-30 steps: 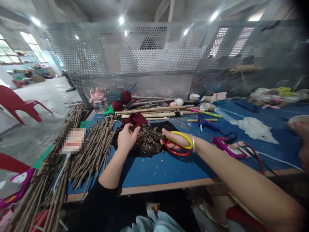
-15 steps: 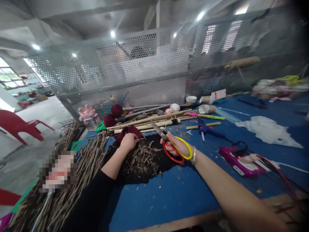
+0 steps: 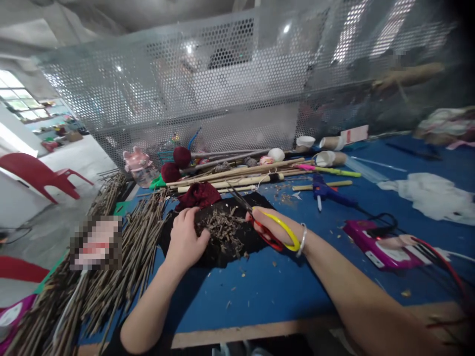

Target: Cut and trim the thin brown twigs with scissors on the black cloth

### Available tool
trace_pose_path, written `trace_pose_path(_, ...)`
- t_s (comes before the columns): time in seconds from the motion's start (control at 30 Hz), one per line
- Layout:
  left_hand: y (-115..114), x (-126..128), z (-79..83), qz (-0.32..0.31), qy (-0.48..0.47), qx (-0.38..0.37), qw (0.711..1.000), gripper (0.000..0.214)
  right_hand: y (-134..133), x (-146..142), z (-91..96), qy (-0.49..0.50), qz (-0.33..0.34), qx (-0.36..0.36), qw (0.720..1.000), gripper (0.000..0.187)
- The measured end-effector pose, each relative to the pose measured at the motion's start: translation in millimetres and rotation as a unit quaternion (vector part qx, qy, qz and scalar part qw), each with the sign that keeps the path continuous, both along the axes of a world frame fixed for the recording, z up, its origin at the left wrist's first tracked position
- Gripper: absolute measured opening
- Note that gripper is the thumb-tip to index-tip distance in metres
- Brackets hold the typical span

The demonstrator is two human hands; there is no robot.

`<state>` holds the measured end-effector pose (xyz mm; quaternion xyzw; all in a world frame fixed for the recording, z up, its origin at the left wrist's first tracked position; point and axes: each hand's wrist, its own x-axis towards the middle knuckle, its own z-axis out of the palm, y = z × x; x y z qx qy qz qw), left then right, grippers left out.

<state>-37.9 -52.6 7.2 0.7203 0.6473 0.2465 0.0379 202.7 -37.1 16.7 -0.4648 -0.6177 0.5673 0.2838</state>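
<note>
My right hand grips scissors with one yellow and one red handle loop; the blades point up and left over a pile of dry twig cuttings. The cuttings lie on a black cloth spread on the blue table. My left hand rests on the left side of that cloth, fingers curled against the cuttings. A dark red cloth lies just beyond the black one. A silver bangle is on my right wrist.
Long bundles of thin brown sticks cover the table's left side. Bamboo rods, dark red yarn balls, a blue glue gun, a pink device with cables and white plastic lie around. A perforated metal screen backs the table.
The camera view has swung. My left hand has drawn back from the dark red cloth onto the black cloth's left side. My right hand with the scissors has lowered toward the cuttings.
</note>
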Motion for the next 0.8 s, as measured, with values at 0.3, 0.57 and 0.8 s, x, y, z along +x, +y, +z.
trace_pose_path(0.3, 11.5, 57.5, -7.2, -0.175, 0.159, -0.079, 0.968, 0.079, 20.1, -0.1, -12.1, 0.069, -0.116, 0.017, 0.991, 0.057)
trace_pose_path(0.57, 22.6, 38.0, -0.9, -0.114, 0.140, -0.038, 0.983, 0.041, 22.0, -2.5, -17.0, 0.073, -0.131, 0.004, 0.989, 0.055)
trace_pose_path(0.8, 9.8, 50.5, -0.3, -0.270, 0.168, -0.045, 0.947, 0.027, 26.2, 1.1, -17.4, 0.085, -0.166, 0.014, 0.982, 0.057)
